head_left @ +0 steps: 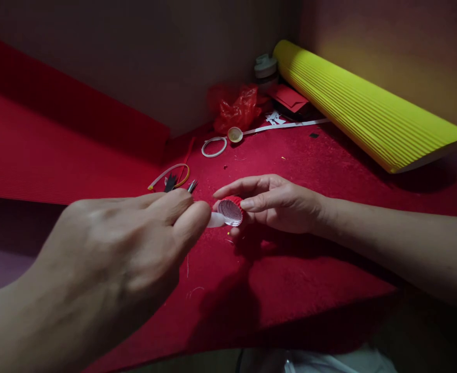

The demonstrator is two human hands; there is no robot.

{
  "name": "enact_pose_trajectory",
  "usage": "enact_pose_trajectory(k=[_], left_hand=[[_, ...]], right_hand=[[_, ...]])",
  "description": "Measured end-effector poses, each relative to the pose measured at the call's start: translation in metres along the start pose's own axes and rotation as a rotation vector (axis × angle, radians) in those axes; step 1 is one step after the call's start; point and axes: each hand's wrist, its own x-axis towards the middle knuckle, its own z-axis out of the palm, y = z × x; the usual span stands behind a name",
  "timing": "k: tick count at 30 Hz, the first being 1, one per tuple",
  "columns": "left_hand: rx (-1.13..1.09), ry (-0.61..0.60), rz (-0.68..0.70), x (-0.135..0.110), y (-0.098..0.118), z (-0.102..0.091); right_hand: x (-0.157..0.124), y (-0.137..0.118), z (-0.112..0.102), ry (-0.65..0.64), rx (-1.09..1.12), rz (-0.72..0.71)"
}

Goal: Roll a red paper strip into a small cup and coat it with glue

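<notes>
Between the thumb and fingers of my right hand [275, 203] is a small red corrugated-paper cup [230, 211], tilted so that its pale, ringed inside faces left. My left hand [135, 238] is closed in the foreground, its palm turned away from me. From it sticks out the white tapered nozzle [215, 220] of what looks like a glue bottle; the body is hidden by the hand. The nozzle's tip reaches the cup's lower rim, and I cannot tell whether it touches. Beyond my left hand lie a dark-handled tool [171, 182] and a metal tip [191, 185], both partly covered.
Yellow corrugated card [353, 98] lies rolled at the right rear, and a red corrugated sheet [57, 134] rises at left. Behind are a red plastic bag [238, 108], a small round cup [235, 135], a white paper coil [214, 147], and a lidded bottle [265, 67] on the red cloth.
</notes>
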Motion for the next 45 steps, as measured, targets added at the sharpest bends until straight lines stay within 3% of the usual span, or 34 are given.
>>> enact_pose_trajectory(k=[6,21,29,35,39,45], left_hand=[[-0.022,0.047,-0.098,0.000,-0.003,0.002],[-0.086,0.113,-0.068,0.009,0.006,0.006],[-0.061,0.158,-0.206,-0.002,0.006,0.006],[-0.222,0.140,-0.163,-0.007,0.002,0.016],[-0.350,0.100,-0.198,-0.007,0.002,0.022],[-0.511,0.135,-0.281,-0.007,0.004,0.023]], right_hand=[[-0.002,0.001,-0.003,-0.019,0.030,0.013],[-0.004,0.000,-0.003,0.005,0.047,-0.008],[-0.004,0.000,-0.003,-0.010,0.034,-0.005],[-0.004,0.001,-0.004,-0.001,0.041,-0.009],[-0.003,0.001,-0.004,-0.008,0.055,0.000],[-0.002,-0.001,-0.005,-0.010,0.063,0.006]])
